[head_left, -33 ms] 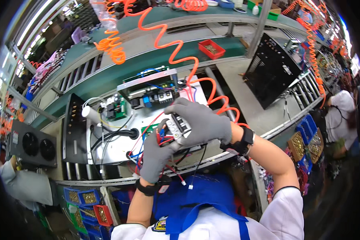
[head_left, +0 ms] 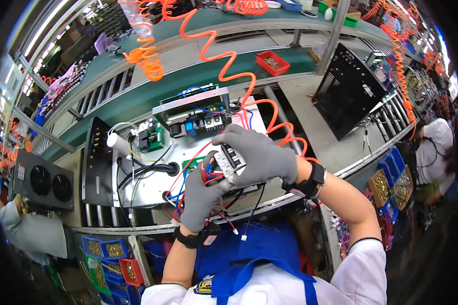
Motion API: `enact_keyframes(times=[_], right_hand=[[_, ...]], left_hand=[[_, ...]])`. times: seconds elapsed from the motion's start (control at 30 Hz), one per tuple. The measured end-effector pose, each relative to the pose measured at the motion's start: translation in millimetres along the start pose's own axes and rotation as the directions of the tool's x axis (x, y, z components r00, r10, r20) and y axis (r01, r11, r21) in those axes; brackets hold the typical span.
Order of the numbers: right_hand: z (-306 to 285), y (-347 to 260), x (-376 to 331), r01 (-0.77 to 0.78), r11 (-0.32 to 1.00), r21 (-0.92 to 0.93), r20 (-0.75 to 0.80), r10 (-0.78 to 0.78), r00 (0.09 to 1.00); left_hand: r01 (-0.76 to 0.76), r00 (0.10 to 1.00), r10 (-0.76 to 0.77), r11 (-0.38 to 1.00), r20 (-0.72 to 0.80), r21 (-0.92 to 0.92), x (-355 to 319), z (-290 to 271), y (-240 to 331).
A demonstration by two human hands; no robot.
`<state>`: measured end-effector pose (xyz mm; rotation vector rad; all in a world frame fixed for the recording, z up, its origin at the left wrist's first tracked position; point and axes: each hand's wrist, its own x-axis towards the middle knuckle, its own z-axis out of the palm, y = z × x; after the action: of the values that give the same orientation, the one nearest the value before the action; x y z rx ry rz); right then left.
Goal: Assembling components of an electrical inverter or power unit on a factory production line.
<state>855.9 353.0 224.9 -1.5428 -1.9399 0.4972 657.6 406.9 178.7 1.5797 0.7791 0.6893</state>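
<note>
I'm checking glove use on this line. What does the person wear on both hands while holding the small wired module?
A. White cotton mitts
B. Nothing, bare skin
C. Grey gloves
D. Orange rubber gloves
C: both the left hand and the right hand are covered in grey gloves as they grip the small module with its red and blue wires.

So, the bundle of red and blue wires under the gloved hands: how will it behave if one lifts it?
The wire bundle will likely flop, not hold shape: its strands already curve loosely between the left hand and right hand. It seems light, since thin leads with a small white connector dangle freely. It may snag, because the strands cross each other.
</note>
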Motion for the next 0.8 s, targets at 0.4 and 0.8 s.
enact_keyframes(times=[0.4,0.8], right_hand=[[-46.0,26.4,-208.8,-0.211,0.9,0.38,-0.836,0.432,0.338],[259.4,200.4,-364.0,-0.672,0.61,0.42,-0.604,0.74,0.294]], left_hand=[[0.069,0.997,-0.068,0.997,-0.04,0.028,-2.4,7.9,6.7],[0.12,0.992,-0.12,0.993,-0.042,0.007,-5.5,8.5,10.7]])
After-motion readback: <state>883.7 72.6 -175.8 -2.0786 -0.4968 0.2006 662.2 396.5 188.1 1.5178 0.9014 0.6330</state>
